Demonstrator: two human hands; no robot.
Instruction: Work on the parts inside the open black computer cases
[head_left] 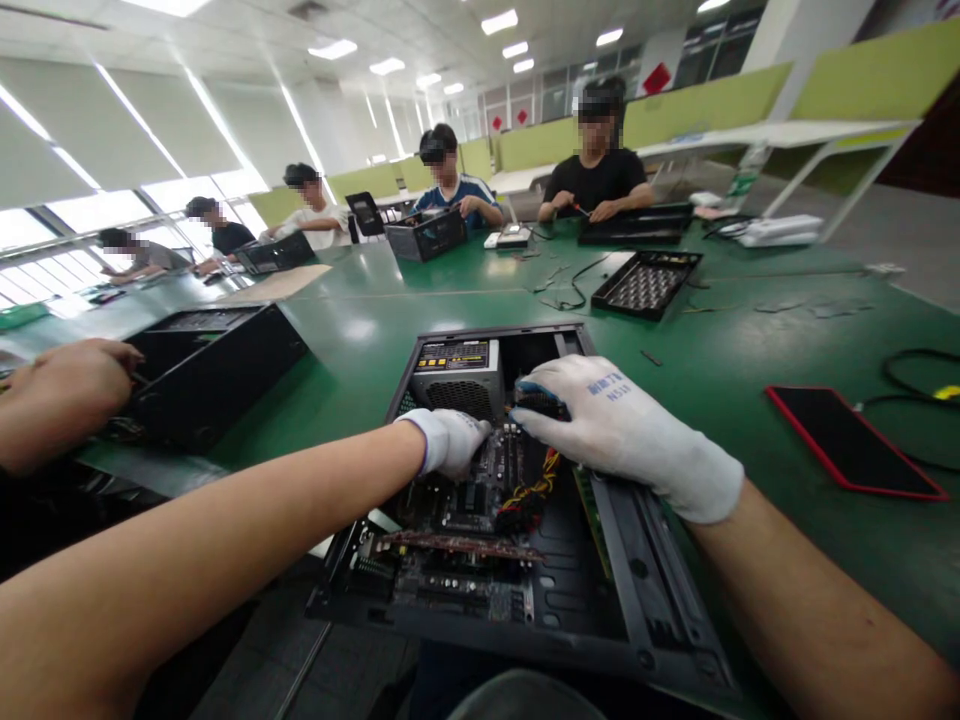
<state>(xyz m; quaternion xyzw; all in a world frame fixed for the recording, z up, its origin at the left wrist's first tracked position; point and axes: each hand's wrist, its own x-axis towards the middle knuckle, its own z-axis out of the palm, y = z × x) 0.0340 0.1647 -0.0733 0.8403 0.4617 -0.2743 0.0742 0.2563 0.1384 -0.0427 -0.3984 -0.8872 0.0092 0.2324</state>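
Here, your right hand [607,415] holds a dark part [543,403] beside the power supply [457,388], inside the open case [645,570] on the green bench [352,350]. Your left hand [452,441] reaches to the motherboard [471,497]; whether its hidden fingertips grip anything, you cannot tell.

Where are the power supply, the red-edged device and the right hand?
Power supply [454,357]: head view, on its label.
Red-edged device [851,440]: head view, on its dark face.
Right hand [604,412]: head view, on the back of its white glove.
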